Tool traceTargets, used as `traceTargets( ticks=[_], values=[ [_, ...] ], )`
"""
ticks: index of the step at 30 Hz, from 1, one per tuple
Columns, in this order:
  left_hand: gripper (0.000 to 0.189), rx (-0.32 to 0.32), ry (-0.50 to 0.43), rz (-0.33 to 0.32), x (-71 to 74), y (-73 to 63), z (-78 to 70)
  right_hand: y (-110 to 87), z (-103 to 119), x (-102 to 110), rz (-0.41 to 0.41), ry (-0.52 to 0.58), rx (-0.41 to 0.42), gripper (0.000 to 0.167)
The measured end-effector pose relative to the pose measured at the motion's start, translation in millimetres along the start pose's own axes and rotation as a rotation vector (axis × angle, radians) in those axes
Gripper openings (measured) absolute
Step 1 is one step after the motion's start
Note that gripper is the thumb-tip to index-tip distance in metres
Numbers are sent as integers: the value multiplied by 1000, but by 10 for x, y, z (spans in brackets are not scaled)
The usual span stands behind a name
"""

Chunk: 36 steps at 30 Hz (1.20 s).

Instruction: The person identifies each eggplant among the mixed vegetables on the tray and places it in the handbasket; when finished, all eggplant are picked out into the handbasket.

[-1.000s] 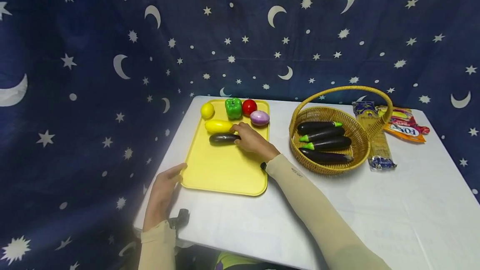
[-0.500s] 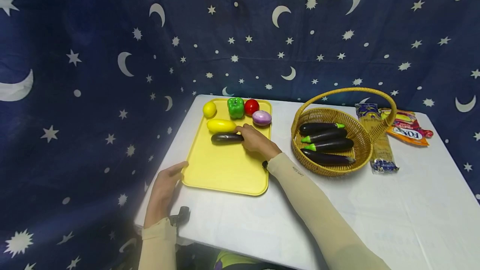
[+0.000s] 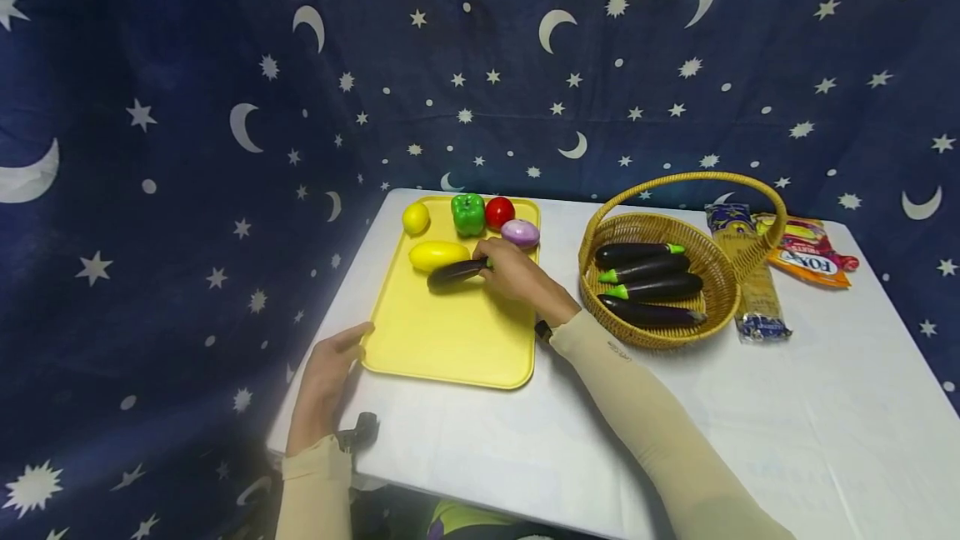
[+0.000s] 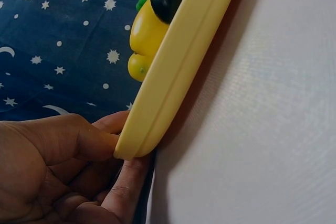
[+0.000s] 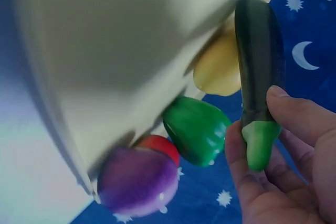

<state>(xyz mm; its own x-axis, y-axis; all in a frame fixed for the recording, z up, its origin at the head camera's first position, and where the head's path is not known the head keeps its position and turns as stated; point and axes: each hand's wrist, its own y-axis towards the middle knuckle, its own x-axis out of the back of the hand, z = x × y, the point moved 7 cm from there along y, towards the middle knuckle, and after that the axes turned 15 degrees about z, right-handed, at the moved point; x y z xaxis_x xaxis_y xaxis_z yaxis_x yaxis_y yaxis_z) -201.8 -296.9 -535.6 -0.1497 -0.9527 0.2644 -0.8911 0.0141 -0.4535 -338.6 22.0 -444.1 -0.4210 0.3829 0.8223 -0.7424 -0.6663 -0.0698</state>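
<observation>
My right hand (image 3: 513, 277) pinches a dark eggplant (image 3: 453, 274) near its green stem end, with thumb and fingers on either side. In the right wrist view the eggplant (image 5: 260, 56) appears raised off the yellow tray (image 3: 442, 340), its dark body pointing away from the palm. An oblong yellow fruit or vegetable (image 3: 438, 256) lies on the tray just behind it. At the tray's near left corner is my left hand (image 3: 326, 377). The left wrist view shows that hand's thumb and fingers gripping the tray's rim (image 4: 173, 72).
Along the tray's far side lie a lemon (image 3: 416, 218), a green bell pepper (image 3: 468, 215), a red round tomato-like item (image 3: 499, 212) and a purple oval vegetable (image 3: 521, 233). Right of it stands a wicker basket (image 3: 720, 298) holding several eggplants. Pasta (image 3: 757, 290) and a FOX'S bag (image 3: 810, 257) lie beyond.
The eggplant, flat on the tray before, is now lifted and tilted, its green stem end visible in my right hand. That hand has shifted slightly. The left hand stays put.
</observation>
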Motion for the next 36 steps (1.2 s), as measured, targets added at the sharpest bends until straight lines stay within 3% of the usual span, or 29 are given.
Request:
traceTargets(
  ticks=[12,20,24,36],
  values=[
    [49,30,4,22,10,-8,45,-670,262,355,-187,-118,131,22],
    [51,20,14,39,44,13,2,-1201,253,706,-342,-168,181,26],
    [52,27,15,35,61,33,-21,-1466,201,851,-410,-205,184,26],
    [49,25,7,34,47,53,48,-2370,2,1288,-499,-328,118,41]
  ],
)
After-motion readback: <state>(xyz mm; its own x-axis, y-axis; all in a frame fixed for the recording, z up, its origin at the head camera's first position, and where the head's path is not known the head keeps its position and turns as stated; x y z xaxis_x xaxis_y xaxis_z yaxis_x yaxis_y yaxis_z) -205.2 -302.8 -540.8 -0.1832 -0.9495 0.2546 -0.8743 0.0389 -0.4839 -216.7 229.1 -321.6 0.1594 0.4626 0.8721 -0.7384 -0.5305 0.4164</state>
